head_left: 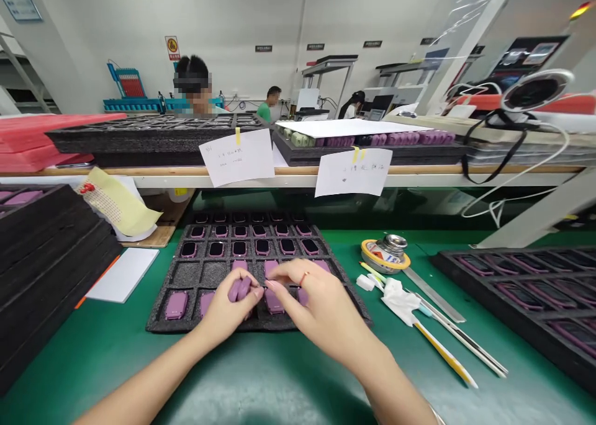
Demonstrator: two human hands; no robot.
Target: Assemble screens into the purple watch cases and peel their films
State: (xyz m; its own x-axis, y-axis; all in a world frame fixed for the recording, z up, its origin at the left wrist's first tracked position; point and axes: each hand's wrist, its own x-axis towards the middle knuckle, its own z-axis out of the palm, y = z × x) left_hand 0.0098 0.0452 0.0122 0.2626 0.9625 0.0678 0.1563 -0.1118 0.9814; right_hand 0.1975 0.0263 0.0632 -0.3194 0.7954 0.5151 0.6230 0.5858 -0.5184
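A green counter is filling the lower frame, with a white-edged shelf crossing above it and a pale wall closing off the room. Co-workers are showing in the upper left and upper centre. Stacked black foam is occupying the left side, and a second filled tray is lying at the right. Between them, a tape roll, a crumpled tissue and a metal strip are resting right of centre. The foam tray is sitting mid-frame, its back rows holding dark-faced, purple-rimmed pieces; the hands are partly covering its front rows. At lower centre, the left hand is gripping glossless purple pieces with rounded edges. The right hand is bending its fingers just beside them; whether it is gripping anything I cannot tell.
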